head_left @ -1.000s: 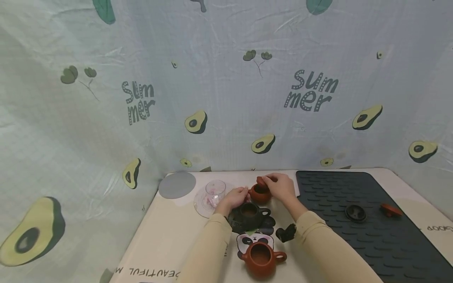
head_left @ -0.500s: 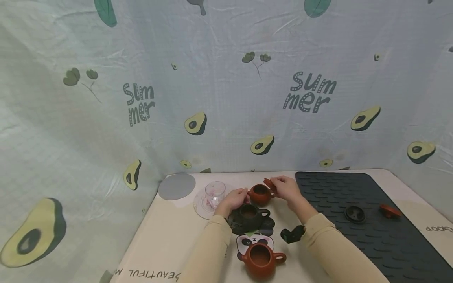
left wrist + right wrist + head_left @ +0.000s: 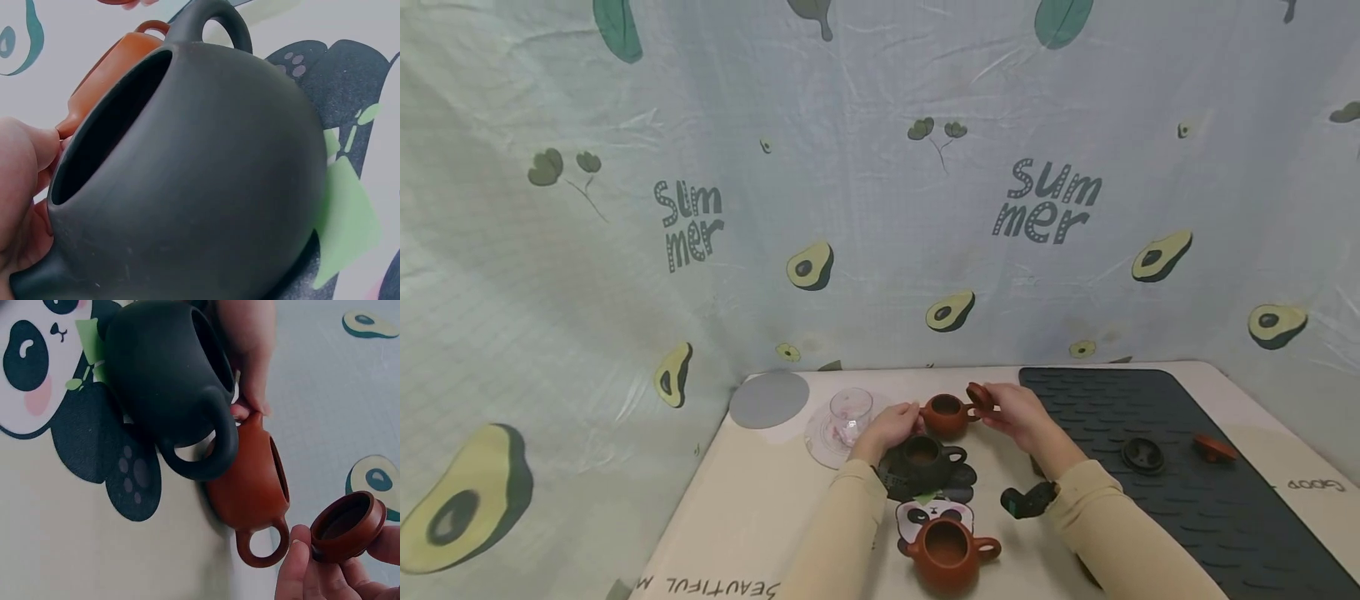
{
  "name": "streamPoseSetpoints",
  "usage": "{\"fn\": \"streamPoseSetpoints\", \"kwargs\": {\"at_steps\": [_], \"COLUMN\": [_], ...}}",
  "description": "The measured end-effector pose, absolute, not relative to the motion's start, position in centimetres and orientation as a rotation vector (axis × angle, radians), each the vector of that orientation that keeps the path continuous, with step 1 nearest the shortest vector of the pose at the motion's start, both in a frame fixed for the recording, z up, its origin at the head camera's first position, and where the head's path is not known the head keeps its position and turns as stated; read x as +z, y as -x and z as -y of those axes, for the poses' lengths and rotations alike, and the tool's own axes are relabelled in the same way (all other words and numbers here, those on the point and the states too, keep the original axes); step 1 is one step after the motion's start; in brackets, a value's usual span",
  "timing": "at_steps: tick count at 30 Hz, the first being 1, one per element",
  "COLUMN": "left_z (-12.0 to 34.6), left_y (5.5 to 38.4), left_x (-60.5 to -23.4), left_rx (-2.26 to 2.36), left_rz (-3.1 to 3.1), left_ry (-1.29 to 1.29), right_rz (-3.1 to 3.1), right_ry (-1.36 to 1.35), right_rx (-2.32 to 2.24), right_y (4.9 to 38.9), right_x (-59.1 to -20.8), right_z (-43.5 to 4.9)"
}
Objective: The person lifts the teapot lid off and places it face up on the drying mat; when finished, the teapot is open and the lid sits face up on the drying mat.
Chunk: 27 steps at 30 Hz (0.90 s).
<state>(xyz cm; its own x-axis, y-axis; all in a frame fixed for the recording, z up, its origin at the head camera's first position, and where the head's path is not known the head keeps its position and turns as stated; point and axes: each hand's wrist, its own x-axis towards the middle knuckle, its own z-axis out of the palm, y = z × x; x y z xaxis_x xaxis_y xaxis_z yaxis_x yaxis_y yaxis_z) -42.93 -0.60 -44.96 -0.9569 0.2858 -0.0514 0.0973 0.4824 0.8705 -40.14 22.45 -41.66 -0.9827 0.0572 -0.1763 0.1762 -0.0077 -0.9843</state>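
Note:
In the head view, my left hand [image 3: 891, 427] pinches the spout of a small red-brown clay teapot [image 3: 946, 427] at the table's far side. The pot stands uncovered, its handle pointing right. My right hand [image 3: 1021, 417] holds the pot's red-brown lid [image 3: 980, 396] off it, beside the handle. In the right wrist view the lid [image 3: 347, 528] is tilted between thumb and fingers, its hollow underside showing. A black teapot [image 3: 206, 162], lidless, fills the left wrist view just in front of the left hand. Nearest me stands a larger red-brown teapot [image 3: 946, 575], also lidless.
A dark ridged mat [image 3: 1210, 525] covers the right side, bearing a black lid [image 3: 1143, 456] and a red-brown lid [image 3: 1214, 448]. Left of my left hand, a clear glass cup [image 3: 852, 408] stands on a glass saucer [image 3: 820, 450]. A grey disc [image 3: 770, 400] lies at the far left corner.
My right hand has moved the lid from over the small teapot's opening to the right, beside its handle. My left hand stays at the spout. The head view has shifted slightly.

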Motion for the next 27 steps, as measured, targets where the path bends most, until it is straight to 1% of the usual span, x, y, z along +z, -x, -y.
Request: {"fn": "streamPoseSetpoints", "kwargs": {"at_steps": [10,20,27], "left_z": [0.6,1.2,1.1], "left_y": [42.7,42.6,42.4], "left_x": [-45.1,-44.9,-44.9], "left_rx": [1.471,1.437,1.473], "left_rz": [-2.556,-2.565,-2.539], "left_ry": [-0.341,-0.415,-0.371], "right_rz": [-2.154,-2.119,-2.099], "right_ry": [-0.267,-0.281,-0.313], "right_rx": [-2.157,-2.176,-2.189], "right_y": [39.4,39.2,39.0], "right_x": [-41.9,-42.2,-42.3], "right_z": [-23.1,-23.4,-23.9]}}
